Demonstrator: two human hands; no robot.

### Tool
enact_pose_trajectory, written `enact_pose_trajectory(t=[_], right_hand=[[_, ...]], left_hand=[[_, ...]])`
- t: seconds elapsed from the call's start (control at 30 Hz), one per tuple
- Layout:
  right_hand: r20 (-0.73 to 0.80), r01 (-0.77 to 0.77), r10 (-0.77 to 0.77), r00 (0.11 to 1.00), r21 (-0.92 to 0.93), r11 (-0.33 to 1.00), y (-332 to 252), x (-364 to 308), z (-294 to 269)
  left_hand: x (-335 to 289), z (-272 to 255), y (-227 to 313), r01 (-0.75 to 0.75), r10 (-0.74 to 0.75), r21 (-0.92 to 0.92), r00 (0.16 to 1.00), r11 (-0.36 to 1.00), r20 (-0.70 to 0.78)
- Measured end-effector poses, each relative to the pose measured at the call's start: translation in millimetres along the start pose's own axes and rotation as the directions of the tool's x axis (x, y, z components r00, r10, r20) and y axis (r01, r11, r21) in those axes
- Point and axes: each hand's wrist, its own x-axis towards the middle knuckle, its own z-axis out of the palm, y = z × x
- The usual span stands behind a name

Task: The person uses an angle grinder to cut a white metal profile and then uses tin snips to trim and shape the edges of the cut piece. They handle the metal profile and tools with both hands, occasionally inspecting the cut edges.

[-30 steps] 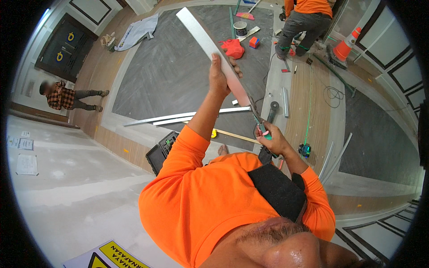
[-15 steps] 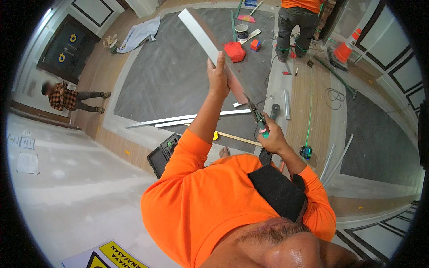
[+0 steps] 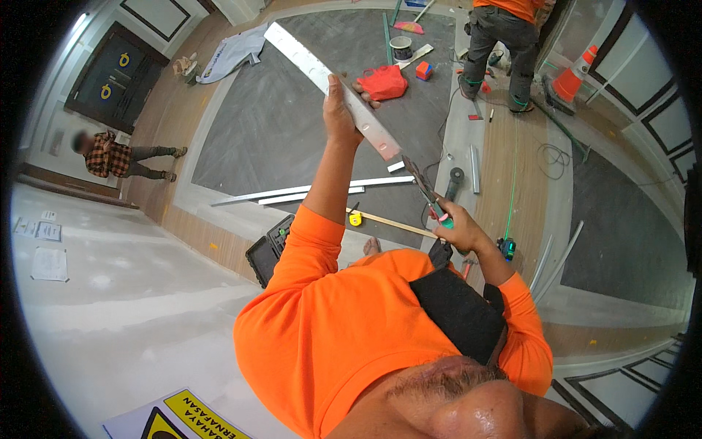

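My left hand [image 3: 341, 121] is wrapped around the middle of a silvery metal channel [image 3: 300, 60] with a row of holes along its face. The channel slants up and away to the left. Closed around the green and red handles of a pair of tin snips [image 3: 418, 181] is my right hand [image 3: 461, 228]. The jaws of the snips meet the channel's near end; whether they bite into the metal I cannot tell. A small pale metal piece [image 3: 395, 167] shows beside that end.
Long metal strips [image 3: 307, 192], a yellow tape measure [image 3: 355, 219] and an open tool case [image 3: 265, 252] lie below my arms. A black power tool [image 3: 455, 179] and a green-beam laser level [image 3: 506, 249] are to the right. Co-workers [image 3: 504, 36] stand far right and left; a cone [image 3: 569, 79] stands beyond.
The channel has been turned, showing its holed face, and its far end has swung left. The snips still meet its near end. The far-right co-worker's legs have shifted.
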Motion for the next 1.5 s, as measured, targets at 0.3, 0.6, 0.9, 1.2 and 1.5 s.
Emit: enact_pose_trajectory(t=[0.3,0.6,0.9,1.2,1.5], right_hand=[[-0.021,0.046,-0.046,0.999,0.016,0.999,-17,4,-5],[-0.037,0.042,-0.044,0.998,-0.056,0.998,-7,10,-7],[-0.039,0.045,-0.041,0.998,0.094,0.995,-17,11,0],[-0.055,0.046,-0.045,0.997,0.019,0.999,-7,14,5],[-0.061,0.033,-0.029,0.998,0.054,0.998,-11,19,9]], left_hand=[[-2,4,-10,0.046,-0.046,-0.002,0.996,0.999,0.073],[-2,5,-16,0.053,-0.051,-0.01,0.994,0.999,0.096],[2,1,-18,0.108,-0.092,-0.096,0.983,0.99,0.161],[2,1,-19,0.082,-0.073,-0.057,0.989,0.995,0.132],[-1,-1,-16,0.108,-0.112,0.029,0.965,0.994,0.239]])
